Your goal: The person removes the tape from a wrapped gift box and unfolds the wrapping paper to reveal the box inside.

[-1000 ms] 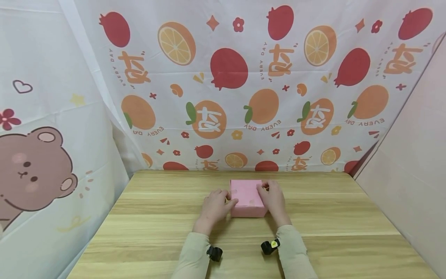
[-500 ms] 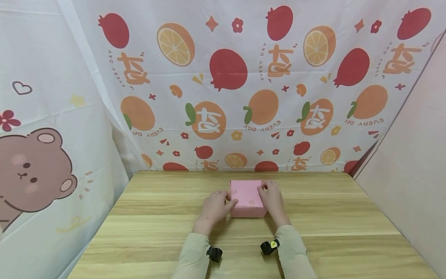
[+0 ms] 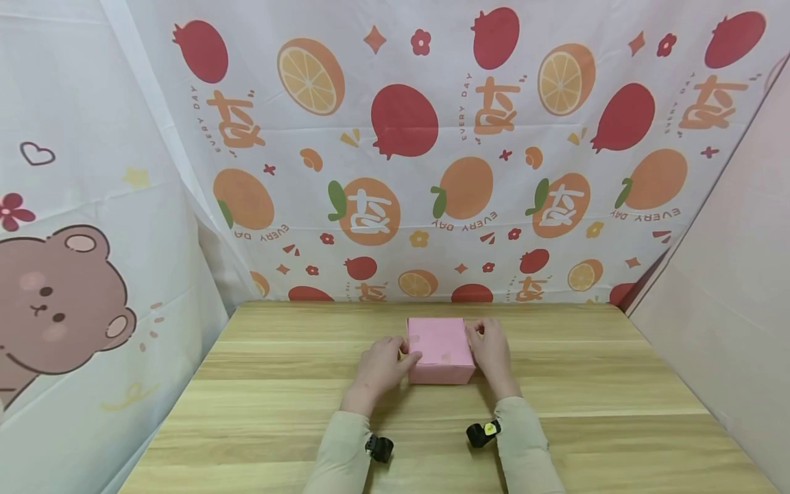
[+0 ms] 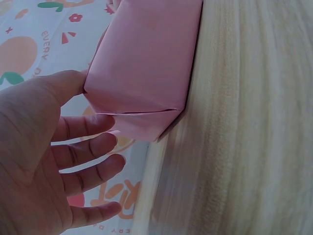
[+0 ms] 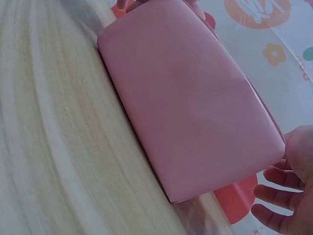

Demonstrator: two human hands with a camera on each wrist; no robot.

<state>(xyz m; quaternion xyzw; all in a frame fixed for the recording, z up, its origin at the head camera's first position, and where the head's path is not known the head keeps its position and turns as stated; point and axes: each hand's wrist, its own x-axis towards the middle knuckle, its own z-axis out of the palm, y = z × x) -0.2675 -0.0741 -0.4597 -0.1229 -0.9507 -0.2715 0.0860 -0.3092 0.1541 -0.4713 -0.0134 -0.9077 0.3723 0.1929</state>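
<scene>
A pink paper-wrapped box (image 3: 435, 339) sits on the wooden table, with small pieces of tape on its top. At its left end is my left hand (image 3: 380, 367); the thumb lies on the top edge and the index finger touches the folded end flap, as the left wrist view shows. The other fingers of the left hand (image 4: 58, 142) curve loosely below. My right hand (image 3: 492, 350) is at the box's right edge, thumb near the top corner. In the right wrist view, the right hand's fingers (image 5: 276, 196) are spread and loosely bent beside the box (image 5: 186, 103); the thumb tip is hidden.
The wooden table (image 3: 296, 398) extends on both sides of the box and in front of it. A fruit-print cloth (image 3: 432, 206) hangs behind the table. A bear-print cloth (image 3: 166, 274) hangs at the left. Each wrist carries a small black camera (image 3: 379, 449).
My right hand has shifted slightly to the right, its thumb and fingers moving off the box top to the right edge. The left hand and the box have stayed in place.
</scene>
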